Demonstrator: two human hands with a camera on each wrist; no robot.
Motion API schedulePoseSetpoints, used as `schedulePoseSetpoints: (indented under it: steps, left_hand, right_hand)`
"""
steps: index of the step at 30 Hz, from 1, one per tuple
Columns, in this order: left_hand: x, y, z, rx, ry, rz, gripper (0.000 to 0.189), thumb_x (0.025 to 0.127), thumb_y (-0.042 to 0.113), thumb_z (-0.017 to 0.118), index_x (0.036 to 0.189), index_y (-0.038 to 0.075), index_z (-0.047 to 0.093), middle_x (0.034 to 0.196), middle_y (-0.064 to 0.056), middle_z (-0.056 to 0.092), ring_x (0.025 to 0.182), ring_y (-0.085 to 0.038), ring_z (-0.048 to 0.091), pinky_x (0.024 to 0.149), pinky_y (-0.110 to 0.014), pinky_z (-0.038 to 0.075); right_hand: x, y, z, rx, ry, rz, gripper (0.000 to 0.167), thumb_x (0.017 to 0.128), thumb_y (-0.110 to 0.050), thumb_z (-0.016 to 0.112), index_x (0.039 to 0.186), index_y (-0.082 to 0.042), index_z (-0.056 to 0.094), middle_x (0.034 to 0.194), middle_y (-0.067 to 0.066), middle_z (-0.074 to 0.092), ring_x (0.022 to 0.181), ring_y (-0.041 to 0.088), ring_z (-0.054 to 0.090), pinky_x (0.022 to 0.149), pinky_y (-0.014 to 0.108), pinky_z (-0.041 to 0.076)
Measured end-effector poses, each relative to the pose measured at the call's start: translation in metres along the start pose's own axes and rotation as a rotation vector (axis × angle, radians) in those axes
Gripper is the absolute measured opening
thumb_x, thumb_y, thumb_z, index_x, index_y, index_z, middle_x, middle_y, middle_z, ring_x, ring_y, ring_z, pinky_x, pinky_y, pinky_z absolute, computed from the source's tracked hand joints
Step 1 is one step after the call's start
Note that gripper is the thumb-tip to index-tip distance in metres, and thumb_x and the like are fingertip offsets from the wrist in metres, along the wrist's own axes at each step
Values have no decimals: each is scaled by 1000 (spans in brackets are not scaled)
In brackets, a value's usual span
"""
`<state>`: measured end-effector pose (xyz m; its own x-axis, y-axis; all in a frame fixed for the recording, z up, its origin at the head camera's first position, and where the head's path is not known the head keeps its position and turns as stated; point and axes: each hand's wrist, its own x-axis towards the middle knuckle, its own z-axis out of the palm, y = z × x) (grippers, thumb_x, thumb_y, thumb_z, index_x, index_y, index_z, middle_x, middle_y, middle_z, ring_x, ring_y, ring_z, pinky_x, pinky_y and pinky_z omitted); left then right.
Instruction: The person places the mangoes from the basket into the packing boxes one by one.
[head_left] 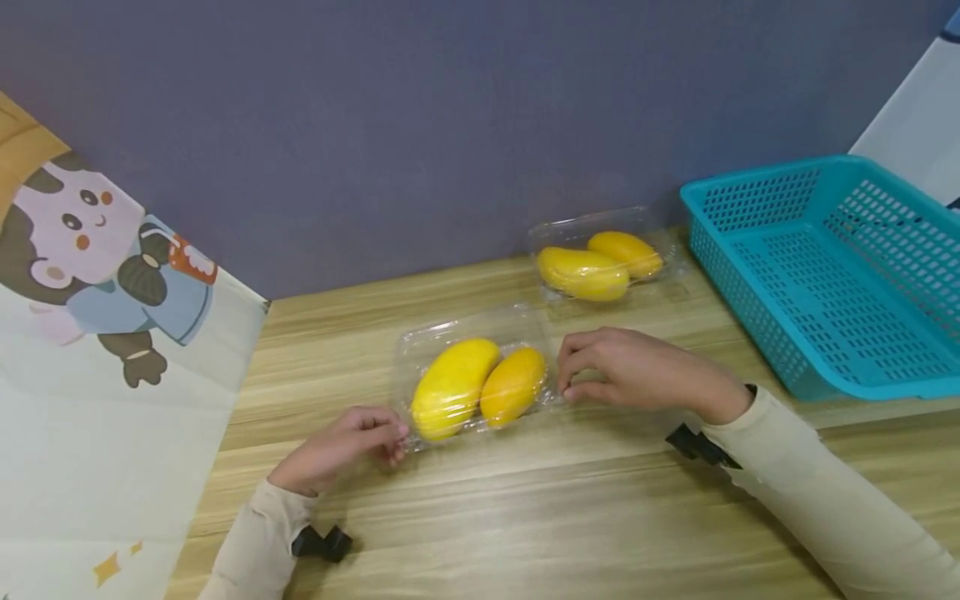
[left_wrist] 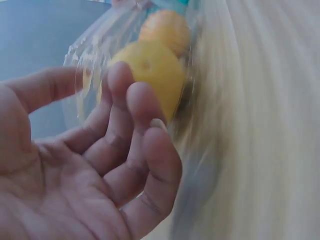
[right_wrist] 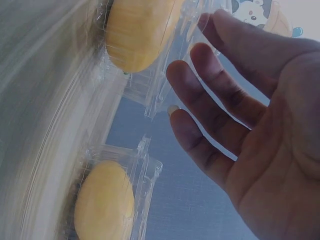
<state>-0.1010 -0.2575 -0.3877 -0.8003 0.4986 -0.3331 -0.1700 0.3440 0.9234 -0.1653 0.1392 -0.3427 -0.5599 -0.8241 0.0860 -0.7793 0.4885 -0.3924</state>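
A clear plastic clamshell box (head_left: pixel 474 321) with its lid closed holds a large yellow mango (head_left: pixel 453 387) and a smaller orange-yellow mango (head_left: pixel 513 386). My left hand (head_left: pixel 348 446) grips the near left corner of this box between thumb and curled fingers. At the right side, the thumb and index finger of my right hand (head_left: pixel 637 371) pinch the box's edge, with the other fingers loosely bent, as the right wrist view shows. Farther back stands a second clear box (head_left: pixel 558 229), which holds two yellow mangoes (right_wrist: pixel 105 205).
A turquoise plastic basket (head_left: pixel 716 242) stands at the right on the wood-grain table (head_left: pixel 480 517). Behind the table rises a dark blue-grey panel (head_left: pixel 375 142). To the left is a white wall with a cartoon cow (head_left: pixel 150 275).
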Motion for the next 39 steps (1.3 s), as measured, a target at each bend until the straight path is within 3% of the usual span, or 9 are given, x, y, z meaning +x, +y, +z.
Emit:
schedulePoseSetpoints:
  steps: [3,6,12,17,20,23,27,31,39]
  left_hand:
    - [0,-5,3,-165,-41,-16,22,102,21,53,94,7,68,82,3,70,74,-9,64,70,-25,56]
    - [0,-7,7,-258,-71,-33,23,103,22,51,94,12,69,81,5,71,72,-8,64,69,-23,55]
    - [-2,-6,14,-294,-51,-52,22,101,21,52,94,11,70,82,5,72,72,-7,64,68,-23,55]
    - [-1,-7,18,-304,-27,-43,23,101,21,50,93,10,69,83,4,72,72,-8,63,68,-22,55]
    - [-1,-7,21,-303,-10,-38,23,101,21,50,92,10,69,83,4,71,72,-8,62,68,-22,54]
    - [-1,-8,24,-302,7,-42,24,102,22,50,92,10,68,82,4,69,72,-8,61,68,-22,53]
    - [0,-7,28,-301,30,-53,24,101,23,50,90,10,67,80,5,67,71,-7,59,68,-21,52]
    - [0,-7,29,-303,54,-59,24,101,22,49,89,10,66,79,5,66,71,-7,59,66,-21,51]
    - [-1,-4,31,-301,63,-58,23,101,21,50,89,9,66,80,6,66,70,-6,58,66,-20,50]
  right_hand:
    - [0,0,1,-5,12,-6,5,91,-28,72,95,-31,74,97,-18,62,86,1,60,80,30,54]
    - [0,0,0,-6,18,-5,6,91,-27,73,94,-31,74,96,-17,62,86,3,61,80,31,54]
    - [1,0,1,-8,16,15,6,90,-27,74,94,-31,73,96,-18,62,87,5,63,80,31,55]
    - [-3,-2,4,27,61,204,9,89,-31,75,97,-34,70,97,-18,65,89,4,62,80,32,54]
    - [-7,-1,7,130,116,342,12,92,-32,71,101,-26,66,94,-12,67,86,7,61,77,32,52]
    - [-12,-1,11,272,118,417,22,97,-37,64,106,-18,60,94,-4,67,84,11,61,75,31,51]
    - [-18,0,19,467,57,446,33,100,-40,57,112,-9,54,96,5,67,79,17,61,69,30,52]
    - [-16,2,29,643,13,466,33,103,-35,53,109,-3,56,90,10,66,75,20,61,63,29,52]
    - [-9,2,41,873,-91,531,39,105,-36,48,100,1,60,85,8,63,78,18,61,71,31,54]
